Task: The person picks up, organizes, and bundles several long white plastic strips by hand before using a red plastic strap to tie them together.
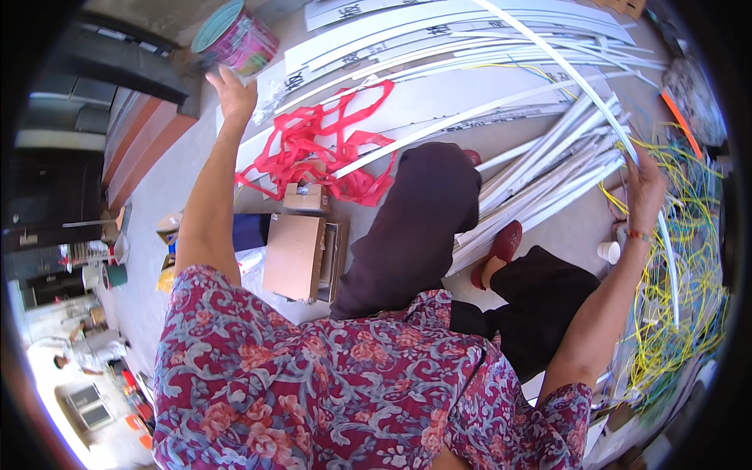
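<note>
In my right hand [646, 185] is a long, bent white plastic strip [573, 79], which arches up past the top edge of the view and hangs down below the hand. My left hand [231, 97] is raised at the upper left with its fingers apart, near a pink and teal bucket [235, 38]; nothing shows in it. A bundle of white strips [540, 170] lies on the floor around my feet. Tangled red ribbon-like fabric [299, 138] rests over white boards [470, 88], between the left arm and my knee.
Cardboard boxes [294, 252] stand beside my leg. A heap of yellow and blue wires [675, 341] spreads along the right, near a white paper cup [609, 252]. Steps [147, 141] rise at the left. Another person [88, 349] is in the lower left background.
</note>
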A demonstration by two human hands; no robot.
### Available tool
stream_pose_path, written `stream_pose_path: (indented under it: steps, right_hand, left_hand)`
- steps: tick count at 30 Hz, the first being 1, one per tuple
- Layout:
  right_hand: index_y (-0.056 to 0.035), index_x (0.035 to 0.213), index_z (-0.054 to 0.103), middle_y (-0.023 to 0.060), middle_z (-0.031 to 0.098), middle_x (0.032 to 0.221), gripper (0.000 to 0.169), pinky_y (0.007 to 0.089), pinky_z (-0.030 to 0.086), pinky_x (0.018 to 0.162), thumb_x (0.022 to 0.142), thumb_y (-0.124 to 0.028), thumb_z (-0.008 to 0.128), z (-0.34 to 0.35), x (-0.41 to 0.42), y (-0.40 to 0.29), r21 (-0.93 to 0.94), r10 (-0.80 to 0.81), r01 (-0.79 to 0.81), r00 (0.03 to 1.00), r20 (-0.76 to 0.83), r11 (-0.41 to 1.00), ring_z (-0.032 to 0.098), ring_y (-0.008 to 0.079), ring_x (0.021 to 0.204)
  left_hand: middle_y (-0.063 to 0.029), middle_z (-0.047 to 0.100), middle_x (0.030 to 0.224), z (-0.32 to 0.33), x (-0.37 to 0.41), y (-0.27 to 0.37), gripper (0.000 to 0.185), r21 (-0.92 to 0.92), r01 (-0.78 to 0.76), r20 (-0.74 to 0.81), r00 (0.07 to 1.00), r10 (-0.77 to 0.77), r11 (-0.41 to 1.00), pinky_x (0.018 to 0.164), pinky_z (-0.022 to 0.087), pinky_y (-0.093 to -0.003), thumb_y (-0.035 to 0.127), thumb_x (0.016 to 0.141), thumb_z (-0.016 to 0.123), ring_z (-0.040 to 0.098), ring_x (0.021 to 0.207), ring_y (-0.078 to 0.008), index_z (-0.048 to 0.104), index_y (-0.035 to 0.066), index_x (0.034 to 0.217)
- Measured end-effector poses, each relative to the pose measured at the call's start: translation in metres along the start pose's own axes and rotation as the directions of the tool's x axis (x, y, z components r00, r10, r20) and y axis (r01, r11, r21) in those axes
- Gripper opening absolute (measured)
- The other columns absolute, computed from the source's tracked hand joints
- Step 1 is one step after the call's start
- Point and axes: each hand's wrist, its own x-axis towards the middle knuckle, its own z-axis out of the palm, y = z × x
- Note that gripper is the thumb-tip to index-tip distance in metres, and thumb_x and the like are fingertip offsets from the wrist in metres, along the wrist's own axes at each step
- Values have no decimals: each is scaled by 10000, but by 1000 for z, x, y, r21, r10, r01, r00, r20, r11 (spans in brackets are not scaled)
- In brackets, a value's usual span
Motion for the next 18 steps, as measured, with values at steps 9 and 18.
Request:
stream_pose_path:
  steps: [9,18]
  right_hand:
    - [-171,899,635,54,588,756,243,353,460,621,664,-113,619,12,-2,-57,43,-33,33,999,13,999,573,253,735]
    - [-139,741,618,74,571,673,266,388,447,598,577,-334,692,0,-14,-47,-56,103,-98,990,98,994,577,275,711]
  left_hand:
    - [-95,286,1361,-64,-16,257,756,76,-874,-151,467,872,481,1010,107,-529,332,688,648,212,1277,-276,286,118,1316]
    - [-149,514,695,-24,-18,304,159,-289,-930,-212,292,933,226,597,392,-399,-10,667,513,507,658,-329,529,34,819]
